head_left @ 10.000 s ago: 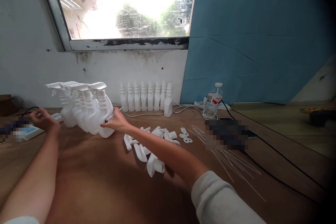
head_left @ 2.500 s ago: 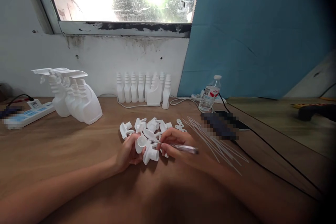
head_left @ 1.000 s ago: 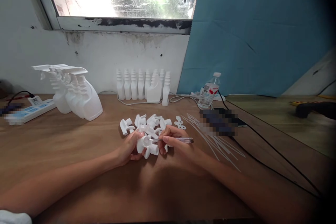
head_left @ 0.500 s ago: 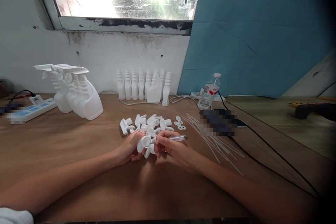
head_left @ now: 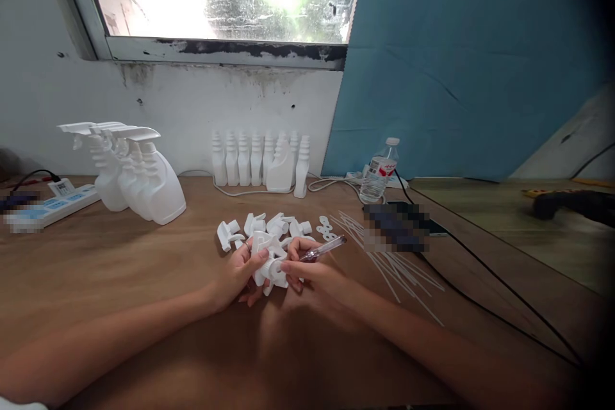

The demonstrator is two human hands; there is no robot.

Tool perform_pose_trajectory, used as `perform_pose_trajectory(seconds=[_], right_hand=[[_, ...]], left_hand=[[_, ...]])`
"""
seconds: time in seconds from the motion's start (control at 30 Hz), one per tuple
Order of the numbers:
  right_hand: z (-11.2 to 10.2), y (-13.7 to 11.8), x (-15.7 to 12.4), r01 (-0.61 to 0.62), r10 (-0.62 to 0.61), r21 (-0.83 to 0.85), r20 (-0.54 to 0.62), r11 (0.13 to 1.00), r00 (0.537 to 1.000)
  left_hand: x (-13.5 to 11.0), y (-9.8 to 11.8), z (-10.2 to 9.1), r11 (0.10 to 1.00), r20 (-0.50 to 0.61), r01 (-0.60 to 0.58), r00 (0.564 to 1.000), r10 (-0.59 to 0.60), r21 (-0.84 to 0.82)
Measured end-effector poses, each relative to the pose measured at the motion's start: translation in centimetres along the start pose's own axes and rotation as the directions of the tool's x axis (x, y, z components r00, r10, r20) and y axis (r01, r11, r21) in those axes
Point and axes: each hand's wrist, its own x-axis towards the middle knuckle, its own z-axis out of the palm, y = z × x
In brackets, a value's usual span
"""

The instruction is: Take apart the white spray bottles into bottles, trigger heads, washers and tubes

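My left hand [head_left: 239, 275] is closed around a white trigger spray head [head_left: 266, 245], thumb laid across its side. My right hand [head_left: 312, 271] grips a slim tool with a clear handle [head_left: 327, 247], like a pen or small screwdriver; its working tip is hidden by the fingers. The right thumb and fingers also touch the round collar at the lower end of the spray head. Just behind both hands lies a cluster of more white spray heads [head_left: 278, 224]. Small white washers [head_left: 325, 229] lie to the right of that cluster.
Thin white tubes [head_left: 389, 262] are spread on the right. White bottles [head_left: 244, 160] stand along the wall, with several spray bottles [head_left: 161, 189] at left. A water bottle [head_left: 379, 173], black cables [head_left: 500, 304] and a power strip [head_left: 52, 208] are also on the table.
The spray head has been turned in my left hand, so its collar no longer faces up. The tool now tilts more steeply, and my right fingers have moved onto the collar.
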Motion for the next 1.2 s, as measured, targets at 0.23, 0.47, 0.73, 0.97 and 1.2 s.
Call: perform_pose_trajectory(seconds=[0.23, 0.47, 0.73, 0.97, 1.2], right_hand=[[-7.9, -2.0, 1.7, 0.077, -0.288, -0.591, -0.271, 0.803, 0.918], [-13.3, -0.4, 3.2, -0.063, -0.198, -0.662, -0.313, 0.747, 0.929], [-14.9, -0.3, 2.8, -0.016, -0.172, -0.635, -0.233, 0.773, 0.957], [-15.1, 0.0, 2.9, -0.014, -0.175, -0.614, -0.246, 0.789, 0.953], [-14.4, -1.0, 2.6, -0.019, -0.24, -0.676, -0.288, 0.737, 0.927]], left_hand=[[-2.1, 1.7, -2.9, 0.704, -0.044, -0.331, 0.889, 0.456, 0.628], [-2.3, 1.3, -6.6, 0.301, 0.473, -0.649, 0.735, 0.486, 0.699], [-2.4, 3.0, -6.8, 0.181, 0.652, -0.708, 0.702, 0.285, 0.683], [-2.6, 3.5, -7.7, 0.136, 0.654, -0.715, 0.687, 0.317, 0.686], [-0.5, 13.8, -13.7, -0.209, 0.18, -0.032, 0.647, 0.741, 0.977]])
